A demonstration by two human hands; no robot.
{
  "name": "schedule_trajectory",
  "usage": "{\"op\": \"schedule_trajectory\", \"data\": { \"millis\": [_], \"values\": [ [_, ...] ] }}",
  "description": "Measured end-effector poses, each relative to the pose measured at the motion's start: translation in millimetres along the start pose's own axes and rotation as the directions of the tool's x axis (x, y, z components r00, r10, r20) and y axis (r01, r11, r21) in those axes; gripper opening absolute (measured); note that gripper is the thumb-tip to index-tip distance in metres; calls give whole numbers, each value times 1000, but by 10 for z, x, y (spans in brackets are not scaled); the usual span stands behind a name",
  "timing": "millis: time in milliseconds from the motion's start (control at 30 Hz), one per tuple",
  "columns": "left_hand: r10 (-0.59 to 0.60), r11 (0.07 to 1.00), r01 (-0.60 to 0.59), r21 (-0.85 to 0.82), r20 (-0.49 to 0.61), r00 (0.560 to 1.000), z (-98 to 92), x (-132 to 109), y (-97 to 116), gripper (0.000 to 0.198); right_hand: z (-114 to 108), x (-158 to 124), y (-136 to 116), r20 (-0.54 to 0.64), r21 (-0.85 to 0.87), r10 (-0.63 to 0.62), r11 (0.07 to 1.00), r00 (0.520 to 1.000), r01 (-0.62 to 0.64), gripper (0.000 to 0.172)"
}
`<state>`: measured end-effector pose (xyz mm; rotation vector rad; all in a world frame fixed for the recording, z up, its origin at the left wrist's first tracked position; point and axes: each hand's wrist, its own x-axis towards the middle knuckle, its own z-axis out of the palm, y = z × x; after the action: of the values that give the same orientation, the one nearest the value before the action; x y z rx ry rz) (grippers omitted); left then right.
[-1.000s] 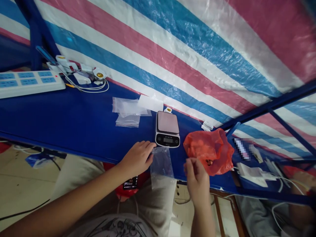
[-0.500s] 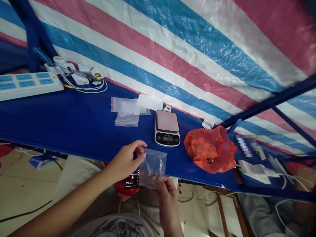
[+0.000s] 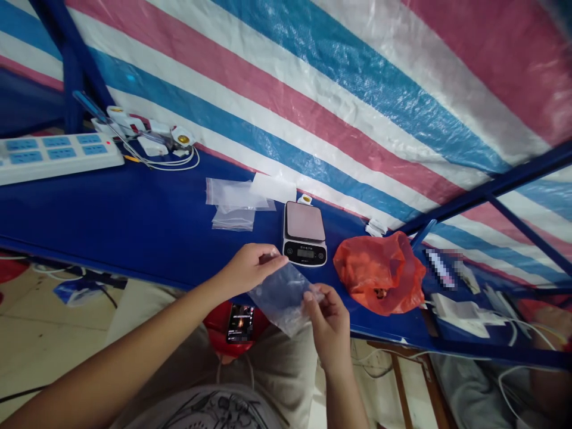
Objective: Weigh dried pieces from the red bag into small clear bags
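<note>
A clear plastic bag [image 3: 283, 295] is stretched between my two hands over the table's front edge. My left hand [image 3: 254, 268] pinches its upper left corner, and my right hand [image 3: 328, 316] grips its right side between thumb and fingers. Just beyond the bag stands a kitchen scale [image 3: 305, 232] with a bare pinkish platform and a small display. To its right lies a red plastic bag [image 3: 378, 271], its mouth open and its contents mostly hidden. Flat clear zip bags [image 3: 235, 215] lie in a stack left of the scale.
A white power strip [image 3: 58, 152] and a tangle of chargers and cables [image 3: 156, 143] occupy the left end. Below the table edge, a lit phone [image 3: 240, 323] rests on something red by my lap. Striped tarpaulin [image 3: 290, 89] walls the back. Another person's arm shows at far right.
Both hands have moved up and to the right with the clear bag, which is now tilted. More of the phone shows. The view has shifted slightly.
</note>
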<state>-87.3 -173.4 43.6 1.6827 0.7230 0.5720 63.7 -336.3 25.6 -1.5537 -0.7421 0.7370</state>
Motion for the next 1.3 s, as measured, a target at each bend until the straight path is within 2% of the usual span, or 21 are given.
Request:
{"op": "schedule_trajectory", "data": {
  "millis": [133,233,300,367,467,533,633,733,967,1100,1167,1233,1300],
  "values": [
    [6,999,-12,-32,-185,983,-11,8,-128,50,147,175,55,-139,93,49,995,989,-37,43],
    [-3,1000,-4,-27,-244,970,-28,2,-212,53,261,268,140,-242,91,69,995,968,-48,47],
    [-12,1000,4,-30,-276,961,-28,6,-249,54,320,308,168,-285,34,34,999,958,-25,46],
    [-36,998,19,-61,-294,955,-21,11,-267,54,356,340,171,-306,-45,-18,999,952,5,45],
    [-88,991,59,-122,-242,966,-5,6,-265,53,369,384,164,-338,-156,-105,986,935,54,44],
    [-75,995,58,-78,-229,970,1,1,-255,52,365,407,171,-344,-201,-132,977,929,64,44],
    [8,997,16,82,-281,960,-13,4,-242,52,356,419,196,-342,-213,-108,977,934,35,45],
    [41,988,6,152,-301,953,-65,20,-231,51,350,413,220,-322,-196,-84,980,943,21,45],
    [15,989,26,143,-279,960,-166,77,-265,45,345,416,228,-241,-61,-138,990,961,127,46],
    [-7,993,39,115,-269,963,-212,11,-301,42,336,412,226,-203,12,-117,992,972,122,44],
    [30,973,46,224,-321,947,-276,-87,-251,38,324,407,242,-190,34,-104,993,976,112,43],
    [123,926,27,378,-368,922,-361,-184,-134,33,304,400,254,-134,42,-100,993,986,106,40],
    [203,884,-42,465,-301,932,-440,-209,26,37,265,385,227,-34,-2,-124,992,992,124,33]
  ]
}}
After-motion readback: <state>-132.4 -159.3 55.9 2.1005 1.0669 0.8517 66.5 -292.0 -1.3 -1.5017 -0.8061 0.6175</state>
